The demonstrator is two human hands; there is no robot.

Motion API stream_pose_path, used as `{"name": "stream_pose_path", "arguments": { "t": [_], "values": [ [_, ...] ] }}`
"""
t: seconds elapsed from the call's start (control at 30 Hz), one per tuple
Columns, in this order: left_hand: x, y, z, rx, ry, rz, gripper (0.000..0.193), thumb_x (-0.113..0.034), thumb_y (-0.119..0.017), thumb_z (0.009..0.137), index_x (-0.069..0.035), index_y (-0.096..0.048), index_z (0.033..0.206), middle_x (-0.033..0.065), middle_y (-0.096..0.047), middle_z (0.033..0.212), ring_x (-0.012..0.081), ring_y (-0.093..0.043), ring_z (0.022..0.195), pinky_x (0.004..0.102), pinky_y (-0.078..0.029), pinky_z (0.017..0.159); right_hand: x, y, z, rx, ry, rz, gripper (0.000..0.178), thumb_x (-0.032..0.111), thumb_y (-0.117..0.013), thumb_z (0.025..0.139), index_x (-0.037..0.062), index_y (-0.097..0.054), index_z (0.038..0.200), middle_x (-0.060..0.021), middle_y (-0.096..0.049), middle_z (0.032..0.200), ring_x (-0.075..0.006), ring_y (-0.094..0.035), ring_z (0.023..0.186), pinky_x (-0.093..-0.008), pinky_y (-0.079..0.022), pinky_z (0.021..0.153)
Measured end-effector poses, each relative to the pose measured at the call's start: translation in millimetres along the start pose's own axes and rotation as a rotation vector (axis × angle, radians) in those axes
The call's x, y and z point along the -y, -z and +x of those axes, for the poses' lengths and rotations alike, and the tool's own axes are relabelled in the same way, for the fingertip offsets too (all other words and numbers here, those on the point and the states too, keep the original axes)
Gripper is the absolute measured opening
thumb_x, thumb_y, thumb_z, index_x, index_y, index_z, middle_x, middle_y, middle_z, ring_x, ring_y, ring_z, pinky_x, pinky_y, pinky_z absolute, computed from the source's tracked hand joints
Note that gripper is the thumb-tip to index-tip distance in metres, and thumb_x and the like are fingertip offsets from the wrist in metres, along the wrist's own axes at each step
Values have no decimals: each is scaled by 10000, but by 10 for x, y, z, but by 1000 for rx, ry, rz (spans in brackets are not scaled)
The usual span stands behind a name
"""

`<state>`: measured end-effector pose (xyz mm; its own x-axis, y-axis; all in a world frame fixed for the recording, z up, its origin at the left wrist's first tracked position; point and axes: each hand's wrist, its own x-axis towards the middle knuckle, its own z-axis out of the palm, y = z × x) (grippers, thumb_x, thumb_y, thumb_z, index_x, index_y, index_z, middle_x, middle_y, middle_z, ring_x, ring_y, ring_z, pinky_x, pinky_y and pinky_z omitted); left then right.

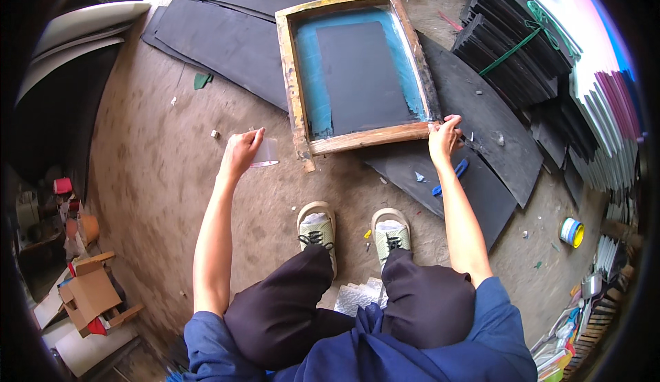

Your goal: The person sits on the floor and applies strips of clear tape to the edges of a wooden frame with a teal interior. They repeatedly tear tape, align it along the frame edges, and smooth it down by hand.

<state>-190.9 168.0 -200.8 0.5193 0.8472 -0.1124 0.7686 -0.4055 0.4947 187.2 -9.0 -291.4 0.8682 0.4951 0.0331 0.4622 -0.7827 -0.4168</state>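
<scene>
In front of me a wooden screen-printing frame [364, 139] with blue-green mesh round a dark rectangle lies tilted over dark flat sheets. My right hand [445, 138] has its fingers closed on the frame's near right corner. Left of the frame, above the concrete floor, my left hand [240, 152] is closed round a clear plastic cup [265, 154]. The cup is tipped, its rim toward the floor, and part of it is hidden by the fingers. It stands apart from the frame's near left corner.
Large dark sheets [213, 45] lie under and beside the frame. Bundled dark sheets [512, 59], tied with green string, stand at the right. A blue and yellow tin [571, 232] sits on the floor at right. Cardboard [93, 293] lies at lower left. My shoes [318, 227] are close by.
</scene>
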Motion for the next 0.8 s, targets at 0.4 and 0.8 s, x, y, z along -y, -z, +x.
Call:
{"name": "stream_pose_path", "arguments": {
  "t": [0.4,0.8],
  "values": [
    [98,-202,170,43,-58,66,362,-358,-455,892,-62,-662,867,188,-611,728,332,-614,712,393,-488,653,-587,-125,349,195,-135,65,770,583,-656,689,27,-326,1107,-246,-551,937,-300,-596,820,-413,-492,644],
    [284,-488,43,19,17,16,349,-354,-459,892,-79,-670,857,173,-617,721,327,-615,692,397,-492,648,-262,-245,354,320,-341,944,359,175,-592,845,61,-362,1097,-45,-471,819,-79,-409,547,-211,-365,409]
  ]
}}
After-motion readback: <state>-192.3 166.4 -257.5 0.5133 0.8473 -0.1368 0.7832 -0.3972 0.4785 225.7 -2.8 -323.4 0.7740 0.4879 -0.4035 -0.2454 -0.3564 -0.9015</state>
